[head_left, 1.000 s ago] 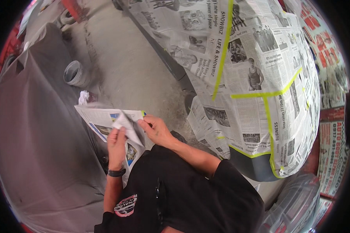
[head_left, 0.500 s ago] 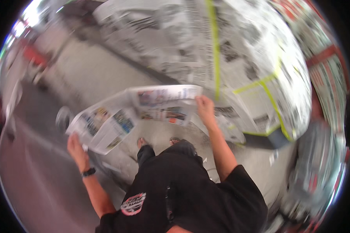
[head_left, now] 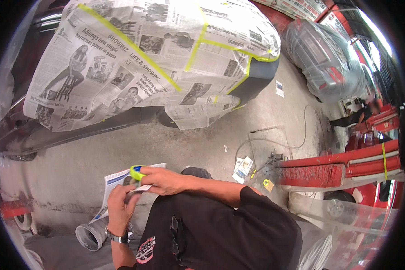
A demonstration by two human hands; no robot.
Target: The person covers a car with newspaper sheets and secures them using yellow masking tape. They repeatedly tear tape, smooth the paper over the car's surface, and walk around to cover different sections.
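My left hand [head_left: 120,206], with a dark watch at its wrist, is closed with its fingers on a newspaper sheet [head_left: 104,198]. My right hand [head_left: 166,181] is beside it, closed around a roll of bright yellow-green masking tape [head_left: 137,173]. The sheet hangs behind both hands, and a white paper edge shows between them. My fingers hide where the tape meets the paper. Beyond my hands stands a car body covered with newspaper [head_left: 135,49], its seams fixed with yellow-green tape strips [head_left: 126,44]. A dark lower panel [head_left: 76,133] of the car shows beneath the paper.
On the concrete floor [head_left: 202,148] are loose papers [head_left: 243,167], another yellow tape roll [head_left: 268,183] and a cable [head_left: 297,146]. A red metal beam [head_left: 337,164] stands at right. A plastic-wrapped car [head_left: 321,58] and another person [head_left: 362,118] are farther off. A grey cylinder [head_left: 91,236] lies lower left.
The view has turned. My hands, earlier far apart with the newspaper spread between them, are now close together near my body. The tape roll now shows in my right hand.
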